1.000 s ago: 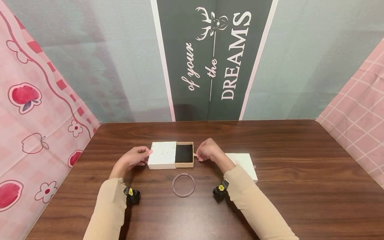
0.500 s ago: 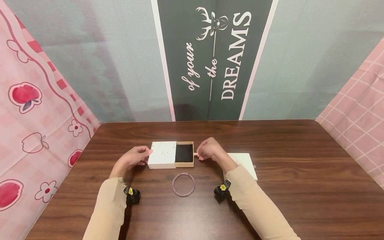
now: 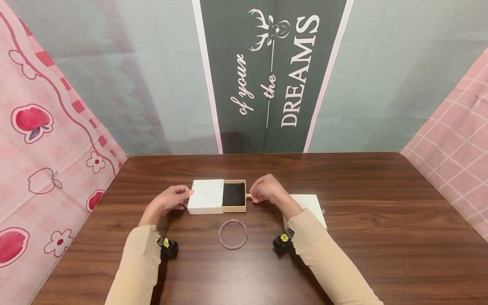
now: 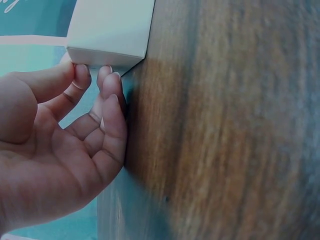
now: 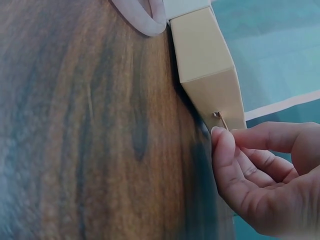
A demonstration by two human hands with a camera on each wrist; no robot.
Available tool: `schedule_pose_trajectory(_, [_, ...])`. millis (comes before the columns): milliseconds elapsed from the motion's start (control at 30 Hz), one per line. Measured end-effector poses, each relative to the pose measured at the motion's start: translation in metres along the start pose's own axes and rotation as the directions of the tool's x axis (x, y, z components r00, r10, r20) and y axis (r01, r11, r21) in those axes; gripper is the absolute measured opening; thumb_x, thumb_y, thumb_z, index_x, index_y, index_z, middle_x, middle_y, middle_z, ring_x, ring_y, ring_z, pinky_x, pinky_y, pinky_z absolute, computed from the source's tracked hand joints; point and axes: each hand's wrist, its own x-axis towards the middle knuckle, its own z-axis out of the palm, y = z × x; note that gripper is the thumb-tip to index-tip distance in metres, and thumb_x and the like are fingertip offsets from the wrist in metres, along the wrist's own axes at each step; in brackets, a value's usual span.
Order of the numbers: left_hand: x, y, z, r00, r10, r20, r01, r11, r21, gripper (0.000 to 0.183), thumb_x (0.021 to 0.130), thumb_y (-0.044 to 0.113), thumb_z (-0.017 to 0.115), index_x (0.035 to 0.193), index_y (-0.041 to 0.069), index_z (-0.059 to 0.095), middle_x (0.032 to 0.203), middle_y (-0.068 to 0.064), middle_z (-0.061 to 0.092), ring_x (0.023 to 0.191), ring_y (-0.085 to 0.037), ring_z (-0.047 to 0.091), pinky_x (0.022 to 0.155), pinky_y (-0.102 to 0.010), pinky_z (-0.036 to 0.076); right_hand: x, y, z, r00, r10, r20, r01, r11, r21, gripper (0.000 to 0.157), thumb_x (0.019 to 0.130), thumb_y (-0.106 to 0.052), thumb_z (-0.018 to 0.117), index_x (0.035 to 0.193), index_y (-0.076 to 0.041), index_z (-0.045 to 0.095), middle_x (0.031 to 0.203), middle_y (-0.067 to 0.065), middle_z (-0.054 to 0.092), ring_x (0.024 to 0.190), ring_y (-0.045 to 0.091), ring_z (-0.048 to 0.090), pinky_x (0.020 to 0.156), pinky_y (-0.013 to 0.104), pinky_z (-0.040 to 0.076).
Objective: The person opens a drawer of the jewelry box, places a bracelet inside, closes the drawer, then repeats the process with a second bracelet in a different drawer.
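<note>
A drawer-style gift box lies on the table, its white speckled sleeve [image 3: 207,195] to the left and its tan drawer [image 3: 234,209] pulled partly out to the right. Black padding [image 3: 234,195] lines the drawer. My left hand [image 3: 172,198] holds the sleeve's left end by thumb and fingertips; the left wrist view has them at its edge. Between the thumb and index finger of my right hand [image 3: 264,189] is the drawer's ribbon tab [image 5: 223,121], taut from a small hole in the end wall. A translucent pale purple bangle [image 3: 233,234] lies flat in front of the box.
Partly under my right forearm is a second white box [image 3: 313,208], with a small tab at its right side. The brown wooden table [image 3: 366,186] ends at a printed cloth backdrop [image 3: 167,84]. Pink patterned cloth [image 3: 42,169] hangs at the left.
My right hand and forearm have shifted slightly right, and more of the ribbon tab shows. The left hand, the box and the bangle look almost the same.
</note>
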Motion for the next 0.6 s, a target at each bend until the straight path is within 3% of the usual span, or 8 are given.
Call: schedule_pose_trajectory(600, [0.002,-0.001,-0.001,1.000,0.007,0.002,-0.007,1.000,-0.008,0.023,0.096,0.023,0.047,0.081,0.007,0.052,0.074,-0.005,0.050,0.072,-0.016,0.050,0.066,-0.027,0.045,-0.002,-0.001,-0.015,1.000,0.006,-0.009,-0.006,0.999,-0.033,0.010,0.078,0.017,0.050,0.081,0.016,0.059,0.061,0.015,0.054,0.047,0.016,0.055,0.051,0.029,0.051])
